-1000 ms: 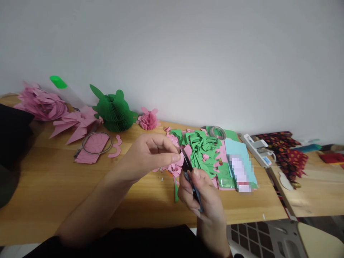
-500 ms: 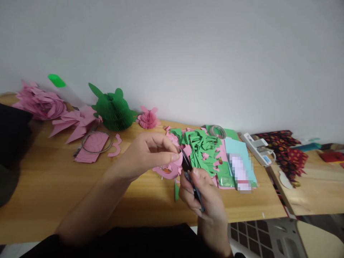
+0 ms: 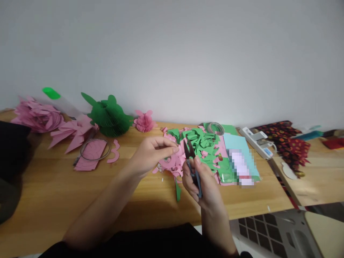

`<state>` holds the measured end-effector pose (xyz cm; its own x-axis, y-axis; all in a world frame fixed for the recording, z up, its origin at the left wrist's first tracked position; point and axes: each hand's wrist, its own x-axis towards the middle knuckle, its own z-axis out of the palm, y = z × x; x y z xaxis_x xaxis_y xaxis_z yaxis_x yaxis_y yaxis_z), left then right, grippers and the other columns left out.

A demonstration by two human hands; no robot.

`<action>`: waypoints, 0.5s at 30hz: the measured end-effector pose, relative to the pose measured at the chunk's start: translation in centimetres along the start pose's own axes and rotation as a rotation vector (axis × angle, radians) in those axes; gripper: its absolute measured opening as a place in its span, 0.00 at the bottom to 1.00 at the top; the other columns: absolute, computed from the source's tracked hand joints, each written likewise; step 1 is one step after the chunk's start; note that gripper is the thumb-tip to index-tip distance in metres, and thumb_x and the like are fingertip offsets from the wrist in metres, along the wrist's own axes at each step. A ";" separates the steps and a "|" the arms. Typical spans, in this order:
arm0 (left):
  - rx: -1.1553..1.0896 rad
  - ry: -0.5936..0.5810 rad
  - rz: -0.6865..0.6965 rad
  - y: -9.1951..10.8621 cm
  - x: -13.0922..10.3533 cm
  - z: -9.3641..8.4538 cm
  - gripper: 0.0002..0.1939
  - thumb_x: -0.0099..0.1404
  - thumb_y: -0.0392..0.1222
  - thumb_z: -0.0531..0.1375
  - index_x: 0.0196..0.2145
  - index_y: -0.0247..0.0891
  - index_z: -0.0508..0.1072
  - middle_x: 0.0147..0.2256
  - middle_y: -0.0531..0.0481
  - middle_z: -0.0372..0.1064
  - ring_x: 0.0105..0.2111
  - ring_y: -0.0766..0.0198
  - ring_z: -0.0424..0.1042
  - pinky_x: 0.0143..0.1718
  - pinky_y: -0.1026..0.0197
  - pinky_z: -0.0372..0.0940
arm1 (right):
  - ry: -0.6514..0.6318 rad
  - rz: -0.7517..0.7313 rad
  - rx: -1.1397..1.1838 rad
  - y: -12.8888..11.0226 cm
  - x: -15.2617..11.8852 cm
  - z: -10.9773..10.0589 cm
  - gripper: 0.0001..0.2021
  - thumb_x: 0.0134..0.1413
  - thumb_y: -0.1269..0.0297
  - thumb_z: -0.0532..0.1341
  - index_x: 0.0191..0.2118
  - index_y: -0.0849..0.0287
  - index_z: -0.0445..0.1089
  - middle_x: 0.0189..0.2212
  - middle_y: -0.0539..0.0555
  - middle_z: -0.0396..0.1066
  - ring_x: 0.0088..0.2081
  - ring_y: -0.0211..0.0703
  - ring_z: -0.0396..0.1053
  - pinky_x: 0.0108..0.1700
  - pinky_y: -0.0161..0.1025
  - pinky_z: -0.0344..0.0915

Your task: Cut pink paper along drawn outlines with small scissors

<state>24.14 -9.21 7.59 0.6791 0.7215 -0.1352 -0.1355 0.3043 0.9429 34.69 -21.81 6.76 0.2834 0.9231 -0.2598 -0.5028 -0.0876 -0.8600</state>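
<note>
My left hand [image 3: 153, 154] pinches a small pink paper piece [image 3: 180, 149] between thumb and fingertips. Fingers wrapped round its handles, my right hand [image 3: 201, 182] holds dark thread snips [image 3: 193, 166], whose two blades point up and stand apart just right of the pink piece. Behind and below both hands lies a heap of green paper scraps [image 3: 200, 141] mixed with pink scraps [image 3: 172, 163]. One narrow green strip [image 3: 177, 190] sticks out toward the front of the table.
Along the wall stand a green honeycomb paper figure [image 3: 109, 116] and a smaller pink one [image 3: 144, 122]. A metal ring [image 3: 109, 149] lies on pink sheets. Right are tape [image 3: 215, 128], blue paper [image 3: 236, 141] and a power strip [image 3: 256, 142].
The snips have moved slightly away from the pink piece and their blades have spread. The whole view has shifted a little.
</note>
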 end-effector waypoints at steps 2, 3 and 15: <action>0.011 0.025 -0.015 -0.9 0.6 0.2 0.03 0.45 0.37 0.68 0.21 0.36 0.78 0.22 0.52 0.74 0.22 0.71 0.67 0.24 0.68 0.61 | 0.098 -0.080 -0.010 0.2 0.5 -0.5 0.24 0.53 0.40 0.61 0.23 0.59 0.64 0.07 0.39 0.49 0.09 0.26 0.41 0.11 0.26 0.39; 0.012 0.036 -0.022 -1.3 0.8 0.4 0.04 0.45 0.38 0.68 0.20 0.36 0.78 0.22 0.52 0.73 0.22 0.71 0.66 0.23 0.68 0.60 | 0.151 -0.124 -0.020 0.3 0.8 -0.7 0.24 0.51 0.41 0.62 0.23 0.59 0.64 0.07 0.39 0.49 0.09 0.26 0.42 0.11 0.26 0.40; 0.050 0.080 -0.101 -3.8 1.0 2.1 0.12 0.45 0.46 0.68 0.23 0.35 0.75 0.23 0.53 0.70 0.20 0.69 0.68 0.24 0.63 0.67 | 0.406 -0.180 -0.137 1.2 2.7 -2.4 0.10 0.39 0.60 0.65 0.27 0.60 0.67 0.08 0.38 0.53 0.11 0.26 0.44 0.12 0.27 0.43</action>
<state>26.81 -10.97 4.55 0.6277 0.7366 -0.2518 -0.0324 0.3479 0.9370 36.78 -20.33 3.97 0.6671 0.7091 -0.2286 -0.3115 -0.0133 -0.9501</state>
